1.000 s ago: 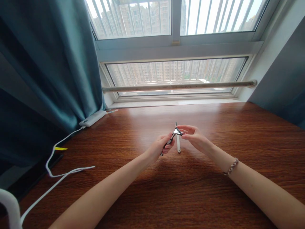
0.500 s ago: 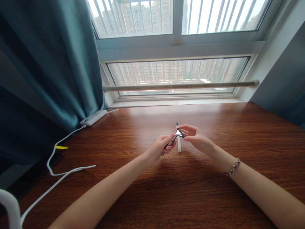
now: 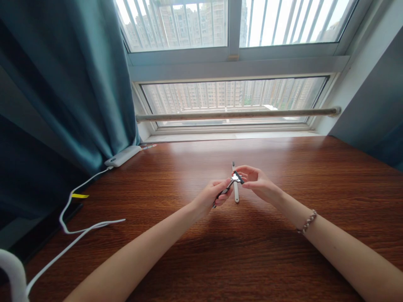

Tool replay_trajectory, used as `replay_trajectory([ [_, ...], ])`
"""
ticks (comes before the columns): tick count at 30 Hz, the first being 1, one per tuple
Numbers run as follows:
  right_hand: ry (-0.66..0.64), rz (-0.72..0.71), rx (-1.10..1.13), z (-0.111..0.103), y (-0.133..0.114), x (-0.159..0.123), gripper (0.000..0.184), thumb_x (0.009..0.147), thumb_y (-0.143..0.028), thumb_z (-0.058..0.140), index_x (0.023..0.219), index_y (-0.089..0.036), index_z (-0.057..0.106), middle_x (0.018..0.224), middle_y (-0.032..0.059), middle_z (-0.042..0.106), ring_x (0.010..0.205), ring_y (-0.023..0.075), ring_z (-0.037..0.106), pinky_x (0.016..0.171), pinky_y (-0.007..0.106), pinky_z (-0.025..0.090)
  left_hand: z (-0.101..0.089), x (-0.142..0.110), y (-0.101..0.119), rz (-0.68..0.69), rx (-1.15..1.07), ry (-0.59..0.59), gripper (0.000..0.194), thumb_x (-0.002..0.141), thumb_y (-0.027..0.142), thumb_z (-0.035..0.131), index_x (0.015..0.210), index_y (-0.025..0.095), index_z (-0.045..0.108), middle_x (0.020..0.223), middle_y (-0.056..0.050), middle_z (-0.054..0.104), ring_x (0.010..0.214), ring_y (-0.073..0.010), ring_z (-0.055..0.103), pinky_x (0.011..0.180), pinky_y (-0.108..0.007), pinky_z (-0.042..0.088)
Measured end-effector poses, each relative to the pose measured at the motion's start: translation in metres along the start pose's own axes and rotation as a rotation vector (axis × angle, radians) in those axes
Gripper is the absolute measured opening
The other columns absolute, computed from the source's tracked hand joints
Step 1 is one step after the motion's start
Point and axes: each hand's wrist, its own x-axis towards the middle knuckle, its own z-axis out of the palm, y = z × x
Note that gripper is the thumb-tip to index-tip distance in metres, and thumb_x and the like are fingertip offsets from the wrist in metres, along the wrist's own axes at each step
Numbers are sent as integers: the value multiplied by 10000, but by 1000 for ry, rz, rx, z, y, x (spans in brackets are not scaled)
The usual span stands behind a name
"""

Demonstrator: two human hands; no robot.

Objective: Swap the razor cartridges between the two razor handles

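Observation:
My left hand (image 3: 214,196) is closed around the dark handle of a razor (image 3: 235,178), whose silver neck and black-edged head point up and to the right. At the head, the thumb and fingers of my right hand (image 3: 256,180) pinch its two ends, with a braided band on that wrist. Behind and below the razor, a white toothbrush (image 3: 236,195) lies lengthwise on the brown wooden table (image 3: 201,260), its dark bristles at the far end. The razor and my fingers hide the toothbrush's middle part.
A white power strip or power bank (image 3: 123,156) sits at the far left by the blue curtain (image 3: 94,84). Its white cable (image 3: 75,184) runs along the left edge, near a yellow strip (image 3: 80,196). Beyond the table a rail (image 3: 239,113) crosses the window.
Both hands keep their hold on the razor, whose head has tipped very slightly. The view has shifted a little; the toothbrush lies as before.

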Motion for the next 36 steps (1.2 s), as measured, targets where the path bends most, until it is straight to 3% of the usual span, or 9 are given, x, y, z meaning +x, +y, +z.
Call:
replay_trajectory([
  [18,53,7,63,0,-4,-1,354,600,-255,725,944,-221,649,926,39,658,914,189,564,894,355,358,-1,0,-4,3,-203,-34,403,796,491,442,604,137,450,441,71,270,370,-32,192,378,-189,121],
  [22,54,12,15,-1,-4,-1,336,638,-268,690,965,-209,644,934,48,644,878,174,558,827,317,393,-2,1,-3,-14,-283,-70,418,803,501,421,605,134,454,443,71,259,359,-26,197,363,-171,120],
  [24,80,12,-99,-2,-1,0,346,668,-301,660,997,-199,628,837,36,626,739,140,549,684,272,416,-3,1,-4,-29,-336,-80,422,812,503,404,616,133,462,449,74,245,353,-24,194,349,-161,114],
  [28,151,59,-691,-3,13,4,427,688,-415,613,1030,-159,604,517,-53,440,460,79,380,446,217,287,-10,5,-5,-74,-470,-100,431,826,504,377,612,140,462,430,85,193,333,-29,147,316,-141,109],
  [31,125,93,-934,-1,25,2,380,637,-408,655,920,-155,655,456,-66,399,436,78,353,445,220,247,-14,9,-7,-119,-582,-108,445,829,497,378,566,143,435,411,93,155,320,-24,94,299,-126,101],
  [36,79,104,-1098,5,33,-6,284,629,-354,670,873,-208,677,498,-34,500,481,109,431,496,235,265,-16,11,-8,-168,-689,-83,483,851,485,331,522,139,399,391,96,134,314,-16,52,289,-108,75],
])
